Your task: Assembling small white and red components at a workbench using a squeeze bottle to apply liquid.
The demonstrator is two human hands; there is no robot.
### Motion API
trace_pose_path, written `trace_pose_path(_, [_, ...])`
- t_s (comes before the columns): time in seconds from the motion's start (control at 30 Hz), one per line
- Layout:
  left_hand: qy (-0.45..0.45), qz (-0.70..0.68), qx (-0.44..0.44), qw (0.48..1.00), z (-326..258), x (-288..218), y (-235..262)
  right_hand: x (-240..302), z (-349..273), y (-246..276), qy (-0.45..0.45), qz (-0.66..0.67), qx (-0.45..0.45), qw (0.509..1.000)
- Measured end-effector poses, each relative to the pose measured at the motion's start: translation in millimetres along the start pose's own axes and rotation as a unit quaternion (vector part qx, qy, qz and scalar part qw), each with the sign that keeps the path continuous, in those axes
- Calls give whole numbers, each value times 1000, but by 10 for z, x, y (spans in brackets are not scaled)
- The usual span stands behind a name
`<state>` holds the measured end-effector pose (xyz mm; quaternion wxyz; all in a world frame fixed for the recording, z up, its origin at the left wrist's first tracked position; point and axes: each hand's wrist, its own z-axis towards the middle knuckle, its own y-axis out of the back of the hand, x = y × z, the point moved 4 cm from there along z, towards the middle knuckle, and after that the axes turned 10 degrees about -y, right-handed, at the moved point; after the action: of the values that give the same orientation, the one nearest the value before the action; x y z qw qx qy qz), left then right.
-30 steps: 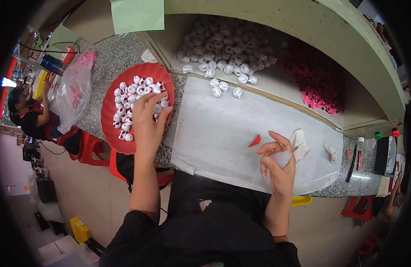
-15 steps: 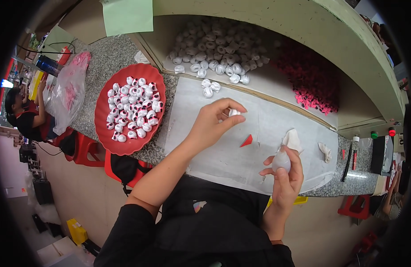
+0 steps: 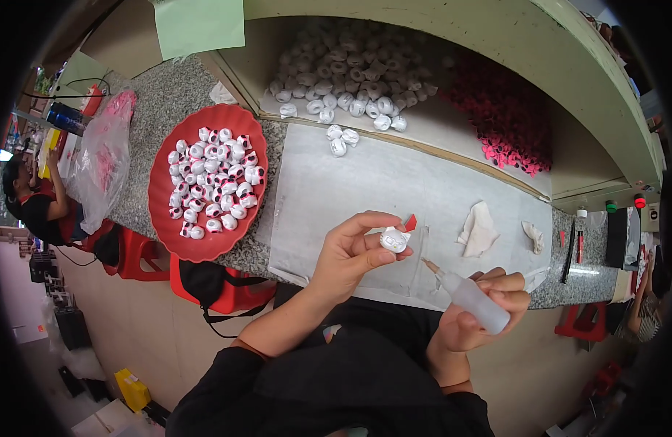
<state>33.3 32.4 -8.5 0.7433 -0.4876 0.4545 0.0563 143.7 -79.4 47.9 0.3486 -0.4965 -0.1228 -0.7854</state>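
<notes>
My left hand [image 3: 354, 256] pinches a small white rounded piece with dark line markings [image 3: 394, 239] between thumb and fingers, above the white paper sheet [image 3: 307, 197]. A small red piece [image 3: 410, 222] shows just behind it; whether it touches my fingers I cannot tell. To the right, my right hand [image 3: 489, 309] grips a translucent white squeeze bottle [image 3: 479, 302]. The bottle is tilted, its narrow brownish tip [image 3: 429, 265] pointing up and left toward the white piece, with a gap between them. Several loose white pieces [image 3: 339, 146] lie at the sheet's far edge.
Left of the sheet stands a red scalloped tray [image 3: 161, 207] of white pieces with pink and black parts. A shelf holds heaps of white pieces [image 3: 350, 73] and pink pieces [image 3: 514, 138]. Crumpled cloths [image 3: 479, 231] lie at right. Another person [image 3: 48, 193] sits at far left.
My left hand has lowered and turned, bringing the white piece's marked face into view. The right hand has tipped the bottle so its tip points left, and has come down slightly.
</notes>
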Motion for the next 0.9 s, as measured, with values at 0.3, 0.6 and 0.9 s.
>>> trace_pose_path(0.3, [-24,-21,16,999,-26,-21,7,68,-96,-117,38,-29,74,996])
trace_pose_path(0.6, [-21,-20,14,999,-44,-18,20,62,-103,-128,57,-40,62,996])
trace_pose_path(0.9, [-26,-16,25,999,-47,-11,-3,77,-95,-64,18,-33,113,993])
